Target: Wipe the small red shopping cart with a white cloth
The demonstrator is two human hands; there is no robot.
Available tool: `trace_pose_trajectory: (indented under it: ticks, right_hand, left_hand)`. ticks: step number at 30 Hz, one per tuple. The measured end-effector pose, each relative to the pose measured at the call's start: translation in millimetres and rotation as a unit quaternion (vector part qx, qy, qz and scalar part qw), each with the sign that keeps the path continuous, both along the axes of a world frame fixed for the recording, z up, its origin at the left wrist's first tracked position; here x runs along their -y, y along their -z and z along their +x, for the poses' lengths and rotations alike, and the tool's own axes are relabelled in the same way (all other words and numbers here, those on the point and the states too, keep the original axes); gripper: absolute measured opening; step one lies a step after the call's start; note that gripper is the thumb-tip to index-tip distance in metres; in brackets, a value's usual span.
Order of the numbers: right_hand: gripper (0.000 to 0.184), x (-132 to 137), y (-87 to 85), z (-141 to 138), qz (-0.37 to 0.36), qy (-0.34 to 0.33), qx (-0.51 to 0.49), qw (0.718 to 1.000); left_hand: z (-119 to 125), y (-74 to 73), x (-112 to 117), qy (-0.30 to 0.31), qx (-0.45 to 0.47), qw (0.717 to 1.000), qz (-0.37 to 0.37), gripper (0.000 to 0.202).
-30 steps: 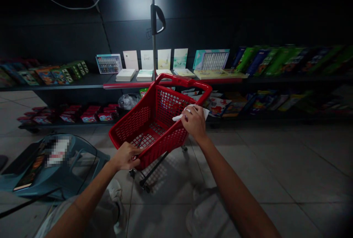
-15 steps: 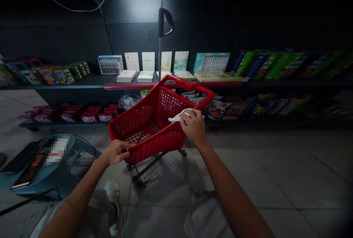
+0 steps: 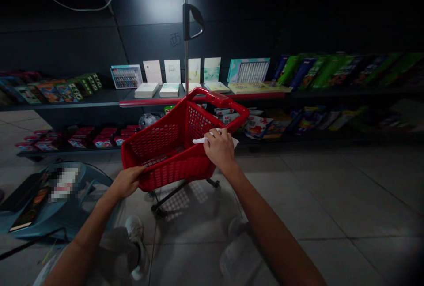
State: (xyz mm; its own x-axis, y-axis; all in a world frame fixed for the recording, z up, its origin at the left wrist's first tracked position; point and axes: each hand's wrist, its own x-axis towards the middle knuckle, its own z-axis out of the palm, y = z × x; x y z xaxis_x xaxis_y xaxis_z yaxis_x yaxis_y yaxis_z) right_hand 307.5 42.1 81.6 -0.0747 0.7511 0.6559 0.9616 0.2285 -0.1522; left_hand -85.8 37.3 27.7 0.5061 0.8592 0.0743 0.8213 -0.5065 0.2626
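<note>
A small red shopping cart [image 3: 179,171] with a perforated plastic basket stands on the tiles in front of me. My left hand [image 3: 127,181] is closed on the basket's near rim at its front left corner. Over the near rim, toward the handle, my right hand [image 3: 220,148] presses a white cloth [image 3: 199,140] against the cart. Its fingers curl around the cloth, which sticks out on both sides of the hand. The cart's red handle [image 3: 217,97] rises beyond my right hand. A pole [image 3: 186,63] with a black grip stands behind the cart.
Shelves behind the cart hold books [image 3: 169,89], boxed toys [image 3: 54,92] and green and blue bags [image 3: 319,72]. Red boxes [image 3: 79,138] and snack bags [image 3: 256,126] fill the lower shelf. A blue plastic stool-like object [image 3: 76,215] with a phone [image 3: 29,211] is at my left.
The cart has shifted slightly left in view with both hands on it, and the shelves have shifted left too. My left hand now wraps more closely over the rim.
</note>
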Motion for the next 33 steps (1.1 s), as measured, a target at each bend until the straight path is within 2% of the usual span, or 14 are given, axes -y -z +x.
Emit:
trace_pose_trajectory:
  ticks: [5, 10, 12, 15, 19, 23, 25, 27, 29, 33]
  right_hand:
    - [0.017, 8, -2.2, -12, 0.003, -0.004, 0.014, 1.000]
    - [0.019, 18, 0.3, -16, 0.011, -0.015, 0.004, 1.000]
    - [0.020, 20, 1.1, -14, 0.008, -0.013, -0.003, 1.000]
    - [0.019, 17, -0.5, -4, -0.005, -0.029, 0.017, 0.999]
    - [0.020, 3, -8.9, 23, -0.016, -0.052, 0.057, 0.997]
    - [0.021, -11, -20.3, 51, -0.009, -0.028, 0.042, 0.999]
    - [0.020, -15, -23.9, 56, 0.002, -0.004, 0.037, 0.999]
    - [0.018, -17, -24.0, 48, 0.001, 0.022, 0.033, 0.999]
    - [0.017, -14, -20.2, 24, -0.033, 0.010, 0.041, 0.999]
    - [0.019, -1, -7.0, -57, -0.139, -0.131, 0.087, 0.978]
  left_hand:
    - [5, -1.3, -1, -0.065, -0.022, 0.997, 0.032, 0.055]
    - [32, -3.0, 7, -0.033, -0.013, 0.994, 0.108, 0.049]
    - [41, -1.6, 10, -0.037, -0.012, 0.992, 0.121, 0.039]
    - [46, 1.3, 11, -0.051, -0.020, 0.990, 0.129, 0.027]
    - [45, 5.5, 4, -0.042, -0.011, 0.988, 0.147, 0.028]
    - [48, 9.4, -3, -0.052, 0.005, 0.985, 0.166, 0.028]
    - [50, 10.1, -4, -0.051, 0.009, 0.985, 0.167, 0.027]
    - [53, 10.1, -5, -0.053, 0.005, 0.985, 0.165, 0.024]
    - [54, 9.9, -5, -0.052, -0.001, 0.986, 0.161, 0.022]
    - [55, 10.5, -8, -0.036, 0.009, 0.988, 0.151, 0.024]
